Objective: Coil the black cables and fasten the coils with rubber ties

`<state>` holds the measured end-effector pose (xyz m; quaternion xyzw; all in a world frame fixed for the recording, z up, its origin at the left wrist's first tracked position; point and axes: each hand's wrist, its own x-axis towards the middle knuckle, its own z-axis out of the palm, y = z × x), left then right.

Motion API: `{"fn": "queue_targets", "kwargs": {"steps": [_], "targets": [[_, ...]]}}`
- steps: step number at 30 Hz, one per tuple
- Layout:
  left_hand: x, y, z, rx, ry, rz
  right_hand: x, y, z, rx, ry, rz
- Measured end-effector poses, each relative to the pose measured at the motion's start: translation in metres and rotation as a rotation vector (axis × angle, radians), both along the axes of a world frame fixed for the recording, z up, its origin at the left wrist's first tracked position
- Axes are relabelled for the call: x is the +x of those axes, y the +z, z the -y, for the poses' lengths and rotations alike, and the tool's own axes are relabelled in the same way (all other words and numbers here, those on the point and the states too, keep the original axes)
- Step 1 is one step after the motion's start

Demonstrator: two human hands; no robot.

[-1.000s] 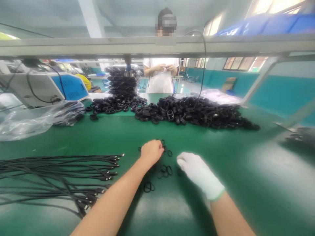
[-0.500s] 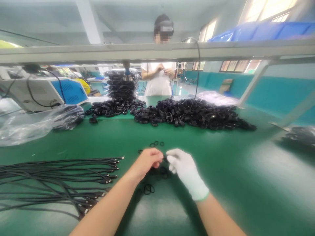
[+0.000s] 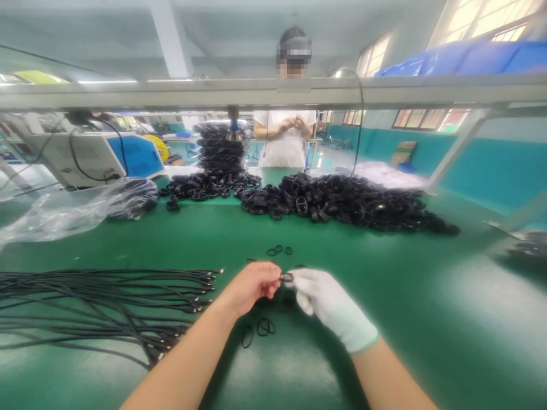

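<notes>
My bare left hand (image 3: 255, 286) pinches one side of a small black ring (image 3: 288, 278). In a white glove, my right hand (image 3: 323, 296) closes its thumb and forefinger on the ring's other side. Both hands hover over the green table, fingertips nearly meeting. Just beyond them lie several thin black rings (image 3: 278, 249), and nearer to me are some larger loops (image 3: 265, 326). More dark pieces under the hands are mostly hidden. To the left of my left arm stretch black cables (image 3: 128, 296) with metal plugs at their ends.
A long heap of black coiled pieces (image 3: 342, 199) spreads across the back of the green table (image 3: 410, 319). Behind it stand bagged stacks (image 3: 222, 145). A clear plastic bag (image 3: 77, 213) and a blue-white machine (image 3: 102, 156) are at left. Another person (image 3: 285, 136) stands beyond the shelf bar (image 3: 171, 94).
The view has swung slightly left, shifting the scene right. My fingers have turned a little around the black ring, which shows more now. Another loop shows near my left forearm.
</notes>
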<state>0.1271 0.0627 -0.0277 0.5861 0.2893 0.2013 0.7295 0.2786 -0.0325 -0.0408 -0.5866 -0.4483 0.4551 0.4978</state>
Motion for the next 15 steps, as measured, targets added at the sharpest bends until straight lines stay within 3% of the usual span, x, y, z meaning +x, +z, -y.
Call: {"fn": "queue_targets", "kwargs": {"steps": [4,7,10,12,15], "targets": [[0.002,0.002,0.004,0.119,0.077,-0.045,-0.006,-0.001,-0.003,-0.035,-0.044,0.021],[0.003,0.006,0.015,0.468,0.23,-0.159,-0.009,0.004,-0.002,-0.067,-0.122,0.123],[0.004,0.011,0.029,0.814,0.229,-0.38,-0.015,0.01,0.002,-0.05,-0.146,0.229],[0.004,0.013,0.033,0.859,0.202,-0.44,-0.018,0.014,0.005,-0.029,-0.145,0.28],[-0.001,0.016,0.023,0.785,0.244,-0.39,-0.016,0.02,0.007,-0.055,-0.145,0.316]]}}
